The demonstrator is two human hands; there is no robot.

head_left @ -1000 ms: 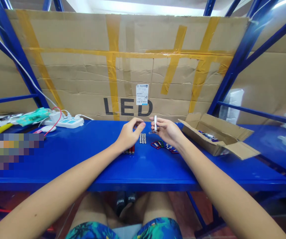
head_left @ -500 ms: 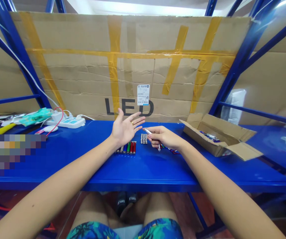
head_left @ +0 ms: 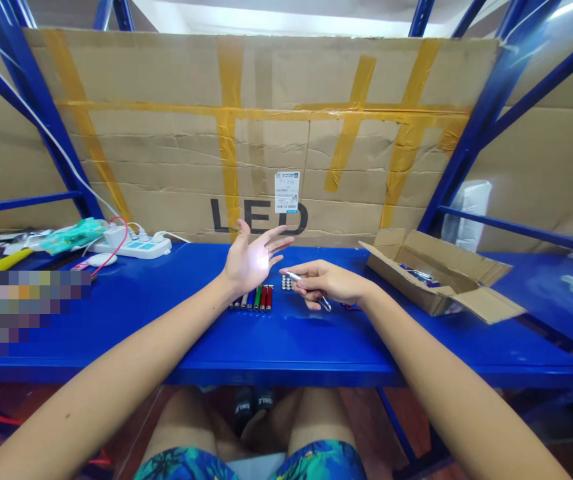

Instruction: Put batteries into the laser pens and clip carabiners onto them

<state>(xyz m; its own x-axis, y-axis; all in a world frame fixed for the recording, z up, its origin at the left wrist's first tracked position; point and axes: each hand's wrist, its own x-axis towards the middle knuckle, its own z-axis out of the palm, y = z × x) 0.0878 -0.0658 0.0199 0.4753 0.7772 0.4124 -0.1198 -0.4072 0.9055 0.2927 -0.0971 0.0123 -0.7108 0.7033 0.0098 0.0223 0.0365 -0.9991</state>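
My right hand (head_left: pixel 324 283) is closed around a small silver keychain flashlight (head_left: pixel 294 275), its tip pointing left at my other palm. My left hand (head_left: pixel 252 259) is held up open, fingers spread, palm facing right, with a bright patch of light on it. Below the hands, on the blue shelf (head_left: pixel 286 333), lies a row of several small coloured flashlights (head_left: pixel 254 299). A cluster of small silver batteries (head_left: pixel 286 283) stands just behind my right fingers. Coloured carabiner clips (head_left: pixel 350 306) peek out from under my right wrist.
An open cardboard box (head_left: pixel 441 273) with small parts sits at the right. A white power strip (head_left: pixel 134 248) with plugs and a red cable lies at the back left, beside a teal packet (head_left: pixel 69 235). A taped cardboard sheet marked LED (head_left: pixel 266 133) forms the back wall. Blue rack posts stand on both sides.
My left hand opened from a pinch and rose palm-out. My right hand tipped the flashlight from upright to pointing left, and the palm is now lit by it.
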